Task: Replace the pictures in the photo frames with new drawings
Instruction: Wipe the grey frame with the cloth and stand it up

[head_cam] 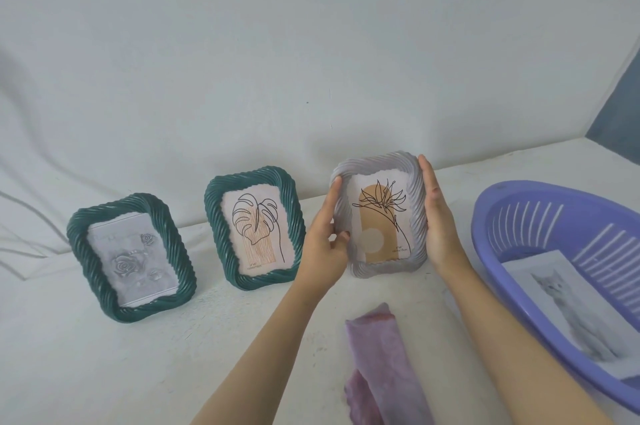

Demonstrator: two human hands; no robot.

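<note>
The grey frame [381, 163] has a twisted, rope-like rim and rounded corners. It holds a picture [379, 216] of a black line-drawn flower over a tan arch with a pale circle.

The frame is between the two hands, its front towards the camera. Its long axis runs up and down, with the top leaning a little left. Whether its lower edge touches the table [104, 372] cannot be told.

The left hand [322, 244] pinches the left rim: its fingers [333, 192] reach up that side and the thumb lies on the front. The right hand [438, 227] presses nearly straight fingers [427, 175] along the right rim.

Two green frames [252, 173] stand left of the left fingers. A basket [519, 187] is right of the right fingers, and a cloth [381, 355] lies below the wrists.
</note>
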